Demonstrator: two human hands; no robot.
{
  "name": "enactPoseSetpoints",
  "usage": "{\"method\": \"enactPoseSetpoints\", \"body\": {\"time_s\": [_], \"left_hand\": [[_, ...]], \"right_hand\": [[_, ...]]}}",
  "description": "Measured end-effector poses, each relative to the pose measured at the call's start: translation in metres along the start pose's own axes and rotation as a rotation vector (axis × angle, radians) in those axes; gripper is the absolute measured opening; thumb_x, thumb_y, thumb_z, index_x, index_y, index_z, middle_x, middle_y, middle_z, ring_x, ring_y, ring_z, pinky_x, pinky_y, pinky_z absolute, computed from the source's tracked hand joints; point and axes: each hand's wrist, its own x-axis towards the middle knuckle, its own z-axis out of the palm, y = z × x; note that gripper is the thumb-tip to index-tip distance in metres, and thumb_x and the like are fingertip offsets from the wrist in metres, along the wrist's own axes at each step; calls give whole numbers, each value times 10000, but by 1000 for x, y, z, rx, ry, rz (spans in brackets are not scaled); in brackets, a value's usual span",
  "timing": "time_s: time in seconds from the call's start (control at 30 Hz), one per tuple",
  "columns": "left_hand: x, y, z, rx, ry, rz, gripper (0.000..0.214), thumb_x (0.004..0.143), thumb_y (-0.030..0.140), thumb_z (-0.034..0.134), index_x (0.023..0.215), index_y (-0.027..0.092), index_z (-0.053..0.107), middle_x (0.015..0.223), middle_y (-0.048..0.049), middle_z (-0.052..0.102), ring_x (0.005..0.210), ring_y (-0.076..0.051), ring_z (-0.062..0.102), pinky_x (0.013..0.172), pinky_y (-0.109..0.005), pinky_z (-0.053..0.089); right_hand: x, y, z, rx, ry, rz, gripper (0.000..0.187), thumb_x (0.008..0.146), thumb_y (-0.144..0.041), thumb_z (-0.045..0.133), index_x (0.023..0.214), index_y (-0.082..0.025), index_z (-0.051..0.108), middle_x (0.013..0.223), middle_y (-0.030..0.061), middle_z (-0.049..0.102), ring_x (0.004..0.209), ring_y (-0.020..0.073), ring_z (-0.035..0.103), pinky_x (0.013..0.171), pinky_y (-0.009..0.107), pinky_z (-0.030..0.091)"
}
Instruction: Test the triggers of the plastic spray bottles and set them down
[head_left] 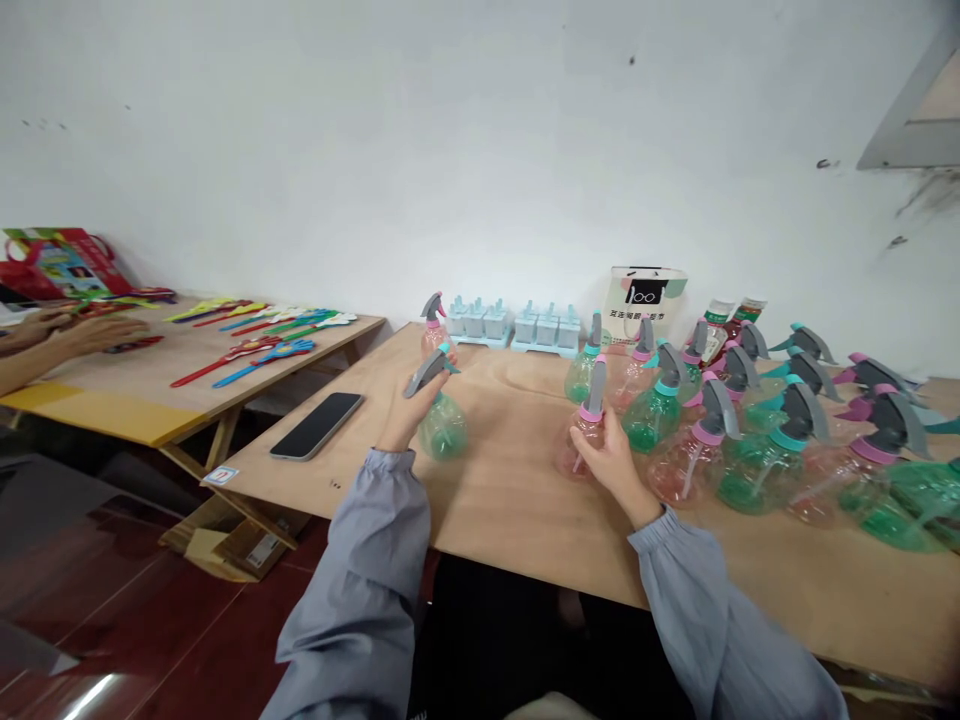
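Observation:
My left hand [403, 412] is closed around the trigger head of a green spray bottle [444, 428], which stands on the wooden table. Just behind it is a pink spray bottle [433, 335] with a grey trigger. My right hand [609, 456] wraps around the body of another pink spray bottle [577, 455], whose grey trigger points up; my fingers on its far side are partly hidden. Close by on the right are several more green and pink bottles, among them a green spray bottle [651, 418] and a pink spray bottle [686, 465].
A phone [316, 426] lies at the table's left side. Light-blue popsicle molds [480, 325] and a paper bag [643, 300] stand by the wall. On the left table [150, 385], another person's hands [90, 335] are beside colourful hand-shaped clappers [259, 360].

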Motion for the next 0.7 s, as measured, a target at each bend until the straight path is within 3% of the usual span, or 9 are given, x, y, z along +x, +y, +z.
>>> {"method": "enactPoseSetpoints", "body": {"time_s": [0.1, 0.2, 0.3, 0.4, 0.53, 0.6, 0.7], "left_hand": [[11, -9, -22, 93, 71, -6, 528, 673, 534, 810, 1050, 166, 776, 1053, -89, 785, 1119, -305, 697, 928, -397, 560], [12, -18, -30, 206, 108, 12, 519, 671, 568, 795, 986, 157, 754, 997, -89, 772, 1060, -297, 701, 902, -388, 560], [-1, -23, -32, 354, 62, 48, 541, 673, 576, 781, 1011, 160, 708, 1081, -123, 750, 1107, -327, 684, 995, -443, 528], [-21, -29, -38, 472, -7, 70, 684, 658, 554, 790, 1196, 176, 603, 1273, -145, 678, 1222, -333, 636, 1064, -467, 492], [-29, -39, -56, 617, -52, -42, 656, 672, 516, 772, 1180, 185, 519, 1261, -149, 663, 1193, -323, 654, 1030, -459, 513], [-19, -43, -63, 731, 19, -123, 602, 696, 533, 762, 1126, 189, 518, 1217, -158, 681, 1186, -342, 657, 1025, -473, 507], [7, -49, -66, 868, 163, -202, 660, 737, 590, 752, 1183, 173, 502, 1311, -220, 648, 1277, -391, 608, 1062, -512, 468]], "right_hand": [[0, 0, 0, 2, 0, 0, 361, 834, -469, 645, 1088, -230, 553, 1017, 111, 705, 966, 306, 670, 887, 477, 528], [0, 0, -1, 8, -14, 3, 342, 840, -460, 640, 1081, -234, 553, 1007, 104, 705, 950, 298, 672, 874, 465, 529], [0, -1, -1, 11, -15, -2, 335, 841, -457, 640, 1078, -235, 556, 1012, 104, 705, 952, 294, 670, 881, 465, 527], [0, -1, -1, 12, -7, -5, 326, 848, -459, 637, 1072, -235, 560, 1015, 105, 705, 949, 289, 668, 886, 465, 529], [0, -1, -1, 11, -22, -14, 349, 846, -473, 644, 1084, -231, 561, 1026, 109, 706, 961, 290, 668, 902, 469, 531], [0, -1, 0, 8, -17, -8, 362, 847, -487, 644, 1090, -232, 557, 1034, 111, 707, 965, 291, 668, 899, 466, 533], [0, -1, 0, 5, -16, 0, 357, 852, -500, 641, 1074, -234, 554, 1026, 108, 709, 955, 288, 670, 884, 454, 535]]}}
